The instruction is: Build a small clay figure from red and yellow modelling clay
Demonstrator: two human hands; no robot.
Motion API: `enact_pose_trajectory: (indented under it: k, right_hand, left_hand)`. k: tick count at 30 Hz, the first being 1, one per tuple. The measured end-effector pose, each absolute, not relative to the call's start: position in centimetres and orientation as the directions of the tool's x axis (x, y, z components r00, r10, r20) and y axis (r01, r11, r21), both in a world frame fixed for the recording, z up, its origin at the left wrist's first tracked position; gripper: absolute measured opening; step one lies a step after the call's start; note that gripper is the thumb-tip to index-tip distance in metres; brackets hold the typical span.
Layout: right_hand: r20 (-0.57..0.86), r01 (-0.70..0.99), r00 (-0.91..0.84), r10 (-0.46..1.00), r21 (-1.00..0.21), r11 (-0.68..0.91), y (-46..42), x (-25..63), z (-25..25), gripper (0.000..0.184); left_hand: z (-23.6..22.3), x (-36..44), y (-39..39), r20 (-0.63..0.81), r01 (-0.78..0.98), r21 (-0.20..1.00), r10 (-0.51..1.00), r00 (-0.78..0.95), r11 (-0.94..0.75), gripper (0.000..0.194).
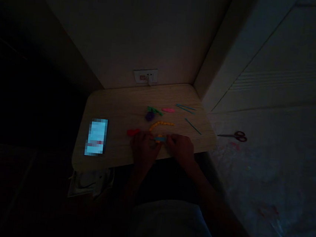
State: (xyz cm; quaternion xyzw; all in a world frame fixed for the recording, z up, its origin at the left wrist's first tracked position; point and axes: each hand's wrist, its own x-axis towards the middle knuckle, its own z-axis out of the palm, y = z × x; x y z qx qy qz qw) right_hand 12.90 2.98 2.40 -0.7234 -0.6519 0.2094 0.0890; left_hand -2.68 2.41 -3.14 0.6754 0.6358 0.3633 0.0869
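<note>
In the dim head view, my left hand (145, 146) and my right hand (181, 146) work close together near the table's front edge. Between their fingertips stretches a small light-blue strip (160, 138), pinched at either end. An orange-yellow beaded-looking strand (161, 123) curves just beyond the fingers, and some of the same colour shows under the strip. A red piece (133, 131) lies against the left fingers. Farther back are a dark purple lump (149, 116), green pieces (155, 110) and a pink elongated piece (168, 110). Their material is hard to make out.
Thin teal sticks (193, 126) lie at the right of the wooden table (121, 148). A lit phone (96, 137) rests on the left. Scissors (233, 135) are beyond the right edge on a pale surface. A wall socket (145, 76) with a plug sits behind.
</note>
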Motion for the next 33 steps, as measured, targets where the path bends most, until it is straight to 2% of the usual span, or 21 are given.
enact_pose_trajectory:
  k: [6, 13, 19, 25, 30, 33]
  right_hand:
    - [-0.188, 0.91, 0.112, 0.976, -0.375, -0.177, 3.4, 12.7, 2.5, 0.04]
    - [-0.186, 0.88, 0.123, 0.975, -0.434, -0.193, 3.9, 13.1, 2.3, 0.047]
    - [-0.2, 0.901, 0.138, 0.97, -0.382, -0.207, 4.1, 13.1, 2.0, 0.044]
    - [-0.165, 0.876, 0.12, 0.979, -0.446, -0.182, 4.0, 13.0, 2.4, 0.047]
    - [-0.188, 0.912, 0.12, 0.975, -0.366, -0.183, 3.7, 12.6, 2.5, 0.043]
    - [-0.164, 0.909, 0.119, 0.979, -0.378, -0.174, 3.5, 12.7, 2.5, 0.043]
  left_hand:
    - [-3.1, -2.6, 2.4, 0.374, 0.8, 0.576, 0.924, -0.076, -0.167, 0.025]
    - [-3.0, -2.5, 2.3, 0.373, 0.794, 0.585, 0.924, -0.085, -0.164, 0.024]
    - [-2.8, -2.6, 2.4, 0.373, 0.799, 0.577, 0.925, -0.073, -0.169, 0.023]
    - [-2.8, -2.6, 2.4, 0.381, 0.8, 0.572, 0.922, -0.065, -0.18, 0.023]
    - [-2.9, -2.5, 2.3, 0.374, 0.814, 0.559, 0.924, -0.078, -0.157, 0.024]
    - [-3.0, -2.5, 2.4, 0.376, 0.812, 0.561, 0.924, -0.074, -0.163, 0.023]
